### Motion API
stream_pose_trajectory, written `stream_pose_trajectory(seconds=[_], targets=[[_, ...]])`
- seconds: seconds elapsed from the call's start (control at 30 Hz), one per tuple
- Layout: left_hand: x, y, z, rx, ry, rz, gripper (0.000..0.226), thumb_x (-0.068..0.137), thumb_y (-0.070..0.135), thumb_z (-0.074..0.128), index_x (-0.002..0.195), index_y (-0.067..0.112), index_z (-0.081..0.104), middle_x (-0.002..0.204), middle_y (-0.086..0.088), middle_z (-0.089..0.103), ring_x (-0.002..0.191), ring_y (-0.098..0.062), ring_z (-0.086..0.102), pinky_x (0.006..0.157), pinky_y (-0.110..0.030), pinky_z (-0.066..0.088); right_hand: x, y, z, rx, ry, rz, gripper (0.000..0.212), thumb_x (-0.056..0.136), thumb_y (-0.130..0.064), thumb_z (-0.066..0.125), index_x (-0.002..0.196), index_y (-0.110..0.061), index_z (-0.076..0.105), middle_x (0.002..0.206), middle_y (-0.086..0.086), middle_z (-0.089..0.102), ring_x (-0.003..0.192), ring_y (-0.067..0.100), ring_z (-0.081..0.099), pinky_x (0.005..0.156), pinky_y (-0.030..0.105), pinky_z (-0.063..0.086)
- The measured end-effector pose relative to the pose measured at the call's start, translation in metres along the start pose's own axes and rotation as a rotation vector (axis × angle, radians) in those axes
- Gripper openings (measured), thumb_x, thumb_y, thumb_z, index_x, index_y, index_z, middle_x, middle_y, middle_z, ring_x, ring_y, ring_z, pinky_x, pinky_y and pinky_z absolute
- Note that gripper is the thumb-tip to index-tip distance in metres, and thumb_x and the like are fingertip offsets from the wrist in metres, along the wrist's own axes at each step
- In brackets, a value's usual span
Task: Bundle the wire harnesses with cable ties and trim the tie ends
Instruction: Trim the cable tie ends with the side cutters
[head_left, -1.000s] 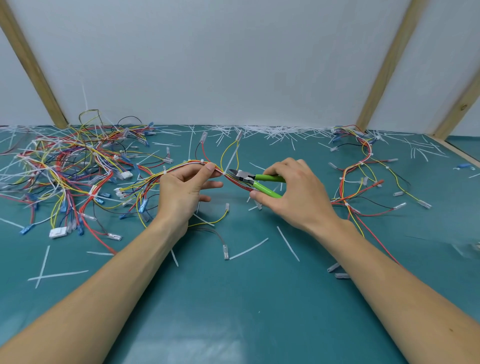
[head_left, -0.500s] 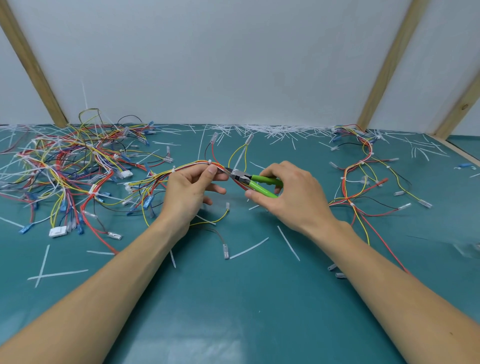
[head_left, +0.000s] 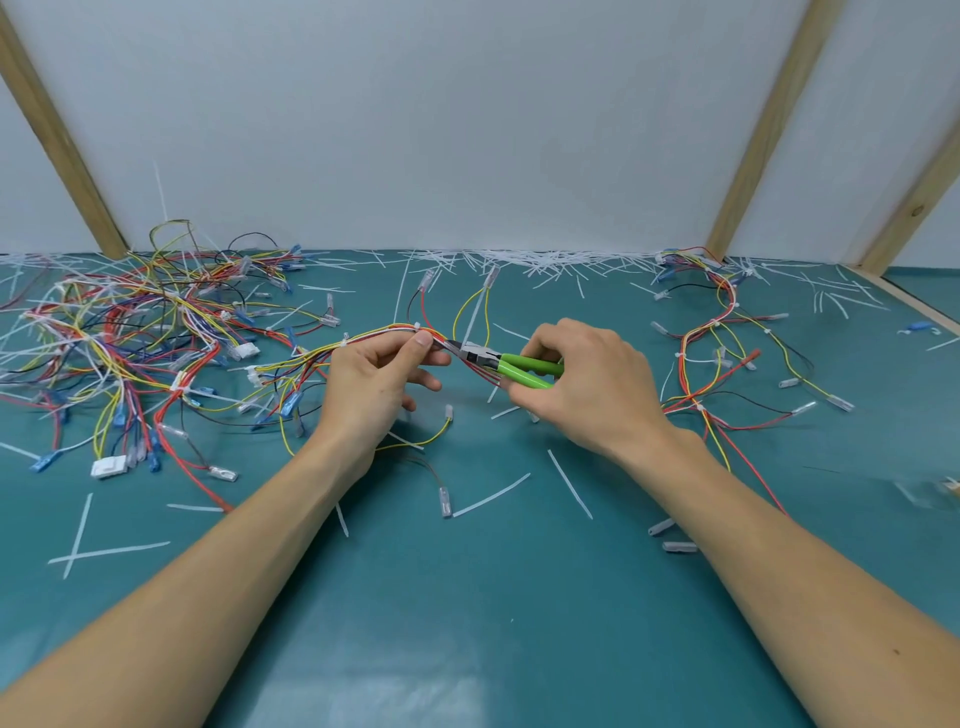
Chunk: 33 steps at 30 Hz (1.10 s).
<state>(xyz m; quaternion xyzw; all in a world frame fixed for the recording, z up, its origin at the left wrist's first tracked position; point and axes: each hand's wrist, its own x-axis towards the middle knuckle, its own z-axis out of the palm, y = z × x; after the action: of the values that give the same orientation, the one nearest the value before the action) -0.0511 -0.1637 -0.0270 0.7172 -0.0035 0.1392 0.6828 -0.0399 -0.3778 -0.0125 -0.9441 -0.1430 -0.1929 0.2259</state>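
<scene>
Wire harness (head_left: 363, 344) held mid-table, just above the mat. Left hand (head_left: 375, 384) pinches it, thumb on top, forearm from 7 o'clock. Right hand (head_left: 587, 387) curls around green cutters (head_left: 511, 364), nose touching the bundle beside the thumb, forearm from 5. Tangled pile (head_left: 119, 338) at 9; teal mat (head_left: 467, 623) bare toward 6.

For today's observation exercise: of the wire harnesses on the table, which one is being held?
The harness in the middle: the left hand pinches it beside the green cutters. The left pile and right harness lie untouched.
</scene>
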Motion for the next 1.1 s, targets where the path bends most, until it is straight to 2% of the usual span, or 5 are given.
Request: stream_pose_trajectory(seconds=[0.3, 0.5, 0.73, 0.97, 1.1], targets=[[0.0025, 0.0003, -0.002, -0.022, 0.029, -0.035, 0.021, 0.1, 0.024, 0.063, 0.083, 0.02, 0.076, 0.083, 0.001, 0.078, 0.057, -0.009, 0.065, 0.045, -0.016, 0.042, -0.0034, 0.007, 0.0022, 0.048, -0.066, -0.027, 0.035, 0.081, -0.062, 0.073, 0.095, -0.031, 0.065, 0.092, -0.011, 0.061, 0.086, 0.015, 0.06, 0.074, 0.035, 0.049], [0.0022, 0.0002, -0.0023, -0.017, 0.009, -0.043, 0.021, 0.099, 0.024, 0.063, 0.085, 0.018, 0.076, 0.083, 0.001, 0.078, 0.057, -0.01, 0.065, 0.046, -0.017, 0.042, -0.0037, 0.0051, 0.0045, 0.058, -0.061, -0.024, 0.033, 0.081, -0.061, 0.074, 0.095, -0.032, 0.068, 0.092, -0.011, 0.063, 0.086, 0.014, 0.058, 0.071, 0.032, 0.044], [0.0024, -0.0009, -0.0028, -0.008, 0.004, -0.042, 0.021, 0.099, 0.023, 0.062, 0.084, 0.018, 0.076, 0.084, 0.0, 0.078, 0.057, -0.011, 0.065, 0.047, -0.017, 0.043, -0.0014, 0.0044, 0.0033, 0.041, -0.076, 0.022, 0.024, 0.078, -0.058, 0.073, 0.08, -0.036, 0.065, 0.083, -0.013, 0.061, 0.084, 0.016, 0.058, 0.066, 0.031, 0.036], [0.0024, -0.0017, -0.0034, -0.002, -0.005, -0.037, 0.021, 0.099, 0.024, 0.063, 0.084, 0.018, 0.077, 0.084, 0.0, 0.078, 0.058, -0.011, 0.065, 0.047, -0.017, 0.044, -0.0048, 0.0041, 0.0091, 0.088, -0.076, -0.007, 0.032, 0.082, -0.062, 0.071, 0.094, -0.033, 0.065, 0.092, -0.013, 0.061, 0.087, 0.013, 0.055, 0.071, 0.032, 0.041], [0.0033, -0.0027, -0.0036, -0.005, -0.009, -0.035, 0.02, 0.099, 0.024, 0.063, 0.085, 0.019, 0.076, 0.084, 0.0, 0.078, 0.058, -0.011, 0.066, 0.047, -0.017, 0.044, -0.004, 0.0041, 0.0089, 0.084, -0.078, 0.014, 0.03, 0.081, -0.061, 0.072, 0.091, -0.033, 0.066, 0.089, -0.013, 0.062, 0.085, 0.014, 0.057, 0.071, 0.032, 0.042]])
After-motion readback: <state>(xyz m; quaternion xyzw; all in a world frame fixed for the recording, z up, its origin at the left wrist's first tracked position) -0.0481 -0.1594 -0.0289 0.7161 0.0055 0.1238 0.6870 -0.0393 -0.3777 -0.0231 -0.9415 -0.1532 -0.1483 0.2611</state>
